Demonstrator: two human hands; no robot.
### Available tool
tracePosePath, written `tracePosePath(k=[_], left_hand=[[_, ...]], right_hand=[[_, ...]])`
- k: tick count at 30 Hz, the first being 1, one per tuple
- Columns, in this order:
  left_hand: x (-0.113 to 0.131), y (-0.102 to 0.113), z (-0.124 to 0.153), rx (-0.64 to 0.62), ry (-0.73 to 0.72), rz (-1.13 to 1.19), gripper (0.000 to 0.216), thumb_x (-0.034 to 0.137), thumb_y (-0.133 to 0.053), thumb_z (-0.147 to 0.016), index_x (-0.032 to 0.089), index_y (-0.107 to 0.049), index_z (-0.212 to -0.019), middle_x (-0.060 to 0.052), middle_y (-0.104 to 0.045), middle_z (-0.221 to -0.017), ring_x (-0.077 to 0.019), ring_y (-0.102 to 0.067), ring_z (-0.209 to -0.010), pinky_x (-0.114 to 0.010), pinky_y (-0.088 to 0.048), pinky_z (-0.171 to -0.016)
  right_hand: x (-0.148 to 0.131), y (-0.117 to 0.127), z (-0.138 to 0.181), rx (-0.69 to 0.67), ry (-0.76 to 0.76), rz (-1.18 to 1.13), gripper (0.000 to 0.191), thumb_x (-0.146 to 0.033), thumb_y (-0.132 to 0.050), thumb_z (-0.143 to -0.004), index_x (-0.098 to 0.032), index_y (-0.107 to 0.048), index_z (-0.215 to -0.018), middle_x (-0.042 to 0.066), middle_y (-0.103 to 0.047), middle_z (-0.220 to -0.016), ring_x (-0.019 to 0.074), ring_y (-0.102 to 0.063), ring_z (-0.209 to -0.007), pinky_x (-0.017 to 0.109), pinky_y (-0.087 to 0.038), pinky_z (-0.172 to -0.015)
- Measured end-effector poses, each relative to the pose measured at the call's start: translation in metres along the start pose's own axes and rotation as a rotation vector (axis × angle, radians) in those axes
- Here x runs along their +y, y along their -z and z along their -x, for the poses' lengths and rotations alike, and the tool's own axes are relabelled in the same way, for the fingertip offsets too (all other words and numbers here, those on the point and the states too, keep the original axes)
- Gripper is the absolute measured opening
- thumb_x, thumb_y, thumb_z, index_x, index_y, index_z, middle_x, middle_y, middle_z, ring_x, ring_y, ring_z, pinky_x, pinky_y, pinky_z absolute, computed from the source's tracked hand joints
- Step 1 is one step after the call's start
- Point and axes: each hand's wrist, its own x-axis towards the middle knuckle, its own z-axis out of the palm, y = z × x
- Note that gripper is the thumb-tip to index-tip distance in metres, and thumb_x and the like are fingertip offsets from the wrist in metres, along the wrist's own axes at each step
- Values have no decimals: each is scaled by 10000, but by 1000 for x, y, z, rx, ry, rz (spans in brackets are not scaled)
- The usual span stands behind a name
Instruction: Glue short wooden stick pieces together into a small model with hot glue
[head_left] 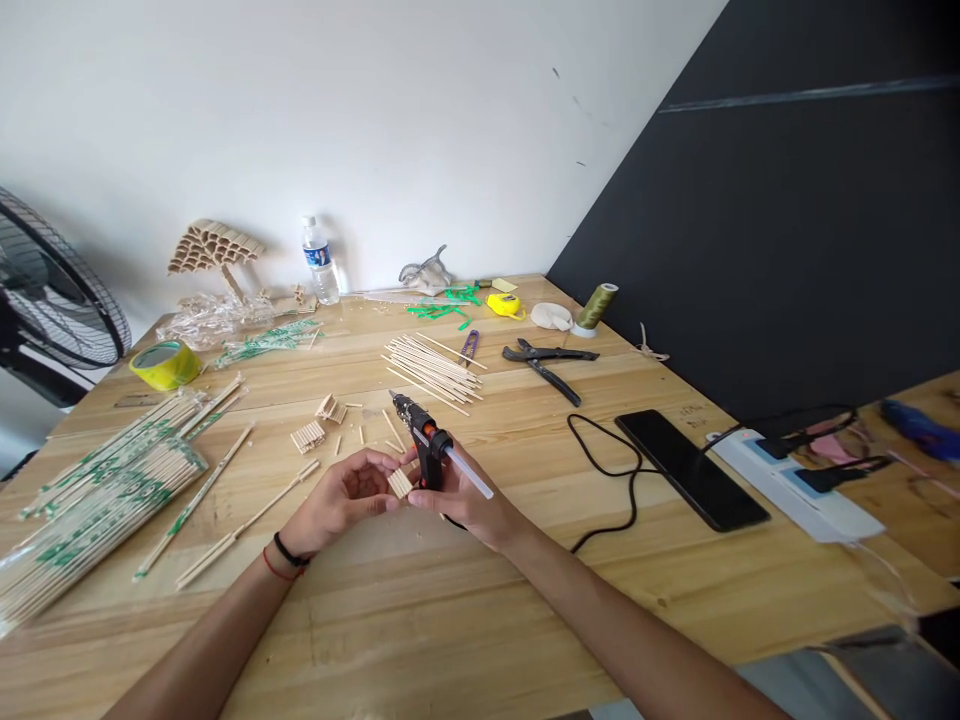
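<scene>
My left hand (346, 497) is curled, its fingertips pinching a small block of glued bamboo stick pieces (400, 483) just above the wooden table (465, 620). My right hand (459, 500) meets the same block from the right, and its fingers also rest around the handle of a black and orange glue gun (422, 436). The gun's nozzle points away from me and a clear glue stick (471, 473) juts from its back. Two similar small stick blocks (309, 436) (330, 408) lie just beyond my left hand.
Loose sticks (433, 366) lie mid-table, wrapped chopstick bundles (97, 490) at left. Black pliers (547, 362), a phone (690, 466), a power strip (795, 480) and a black cord (607, 470) are at right. Yellow tape (163, 363), a water bottle (321, 260), thread spool (596, 305) and fan (45, 290) stand farther back.
</scene>
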Motion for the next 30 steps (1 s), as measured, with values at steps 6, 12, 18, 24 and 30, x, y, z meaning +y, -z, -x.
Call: tracePosePath(k=[6, 12, 18, 24, 30], left_hand=[[-4, 2, 1, -5, 6, -15, 333, 229, -862, -821, 177, -683, -1097, 1, -659, -811, -115, -581, -713, -222, -460, -659], [-12, 6, 3, 11, -42, -129, 303, 241, -817, -871, 193, -684, -1139, -17, -689, -869, -114, -540, -695, -224, -434, -641], [-14, 2, 3, 34, -98, -192, 285, 257, -804, -879, 217, -696, -1140, -64, -717, -1064, -116, -537, -707, -245, -448, -665], [-13, 0, 5, 39, -88, -373, 319, 320, -723, -949, 215, -681, -1246, -84, -696, -1067, -127, -512, -706, -256, -443, -656], [-13, -3, 7, 51, -67, -406, 449, 333, -717, -954, 220, -569, -1363, -35, -669, -907, -145, -551, -731, -248, -458, -671]], right_hand=[[5, 1, 0, 3, -7, -20, 491, -266, -881, -776, -233, -567, -1152, 5, -694, -965, 188, -675, -896, 363, -520, -882], [4, -2, -2, 6, -35, -76, 542, -273, -901, -734, -216, -579, -1166, -1, -690, -943, 185, -669, -860, 366, -531, -873], [3, -3, -2, 35, -66, -67, 515, -246, -900, -713, -226, -619, -1144, -8, -688, -914, 188, -660, -877, 362, -535, -876], [6, -1, -2, 82, -72, -44, 478, -240, -897, -700, -229, -642, -1104, -9, -691, -927, 176, -651, -847, 343, -529, -835], [2, 0, -3, 92, -61, -41, 474, -263, -909, -691, -217, -627, -1070, -27, -664, -850, 157, -624, -773, 314, -503, -755]])
